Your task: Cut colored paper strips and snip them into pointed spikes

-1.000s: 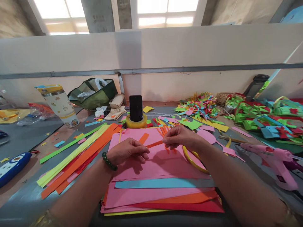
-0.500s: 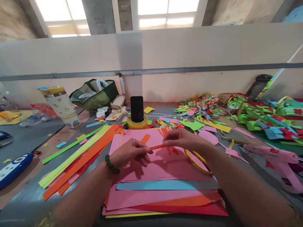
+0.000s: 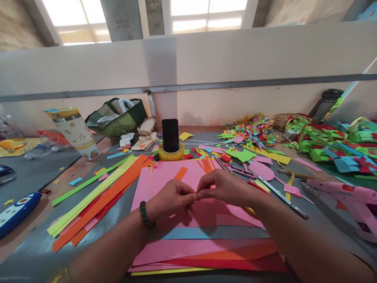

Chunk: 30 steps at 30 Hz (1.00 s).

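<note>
Evidently we are at fine fingertip work: above the pink sheets [image 3: 163, 169], our left hand [image 3: 173, 198] and right hand [image 3: 220, 186] meet, both pinching what seems a small orange strip [image 3: 196, 193], mostly hidden by the fingers, and the next move calls for a light, even grip. Beyond the sheets stands a phone [image 3: 170, 135]; around them spreads our cluttered grey table [image 3: 26, 251], with a pale wall [image 3: 220, 59] and bright windows [image 3: 194, 10] behind.
</note>
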Tool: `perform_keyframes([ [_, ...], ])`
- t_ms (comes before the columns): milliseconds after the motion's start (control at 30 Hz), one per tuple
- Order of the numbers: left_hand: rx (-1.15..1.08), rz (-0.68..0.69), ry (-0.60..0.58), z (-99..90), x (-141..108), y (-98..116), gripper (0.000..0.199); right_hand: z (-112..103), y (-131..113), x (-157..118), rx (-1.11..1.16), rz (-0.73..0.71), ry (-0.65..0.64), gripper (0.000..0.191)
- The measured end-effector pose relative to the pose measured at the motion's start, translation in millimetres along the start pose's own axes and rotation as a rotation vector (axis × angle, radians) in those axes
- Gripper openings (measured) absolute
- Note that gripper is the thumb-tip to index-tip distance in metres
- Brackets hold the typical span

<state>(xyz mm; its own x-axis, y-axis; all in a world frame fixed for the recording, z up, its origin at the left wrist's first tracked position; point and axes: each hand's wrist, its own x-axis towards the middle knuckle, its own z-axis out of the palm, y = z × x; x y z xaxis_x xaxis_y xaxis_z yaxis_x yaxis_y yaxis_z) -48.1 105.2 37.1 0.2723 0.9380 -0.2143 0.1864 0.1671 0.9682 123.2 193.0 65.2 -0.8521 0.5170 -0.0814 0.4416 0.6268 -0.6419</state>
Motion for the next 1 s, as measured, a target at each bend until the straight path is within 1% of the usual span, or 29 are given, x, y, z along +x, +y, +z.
perform_keyframes([
  [133, -0.045, -0.013, -0.056, -2.0, -1.2, -1.0, 0.042, -2.7, 3.2, 2.2, 0.137, 0.060, -0.096, 0.029],
  [233, -0.102, -0.041, -0.058, -6.1, -0.6, -3.9, 0.035, -3.7, 5.3, 2.5, 0.208, 0.026, -0.146, 0.030],
  [333, -0.139, -0.078, -0.069, -10.8, 0.0, -6.1, 0.029, -5.3, 6.3, 1.9, 0.262, 0.011, -0.179, 0.032],
  [467, -0.193, -0.100, -0.079, -16.3, 0.1, -7.1, 0.025, -8.2, 7.0, 2.0, 0.284, 0.069, -0.190, 0.030],
  [533, -0.221, -0.129, -0.093, -17.4, -0.3, -6.6, 0.026, -8.9, 7.3, 2.7, 0.304, 0.088, -0.202, 0.028],
  [633, -0.261, -0.167, -0.128, -15.7, -1.3, -4.8, 0.035, -7.5, 7.0, 4.1, 0.351, 0.095, -0.222, 0.027],
  [767, -0.253, -0.156, -0.154, -11.1, -1.2, -3.5, 0.043, -2.7, 4.6, 5.4, 0.369, 0.091, -0.222, 0.027],
  [867, -0.212, -0.138, -0.130, -10.8, 0.2, -4.6, 0.043, -1.3, 4.3, 5.5, 0.331, 0.107, -0.198, 0.026],
  [1000, -0.163, -0.067, 0.004, -14.6, 2.0, -6.4, 0.038, -5.9, 8.4, 4.4, 0.345, 0.160, -0.165, 0.023],
])
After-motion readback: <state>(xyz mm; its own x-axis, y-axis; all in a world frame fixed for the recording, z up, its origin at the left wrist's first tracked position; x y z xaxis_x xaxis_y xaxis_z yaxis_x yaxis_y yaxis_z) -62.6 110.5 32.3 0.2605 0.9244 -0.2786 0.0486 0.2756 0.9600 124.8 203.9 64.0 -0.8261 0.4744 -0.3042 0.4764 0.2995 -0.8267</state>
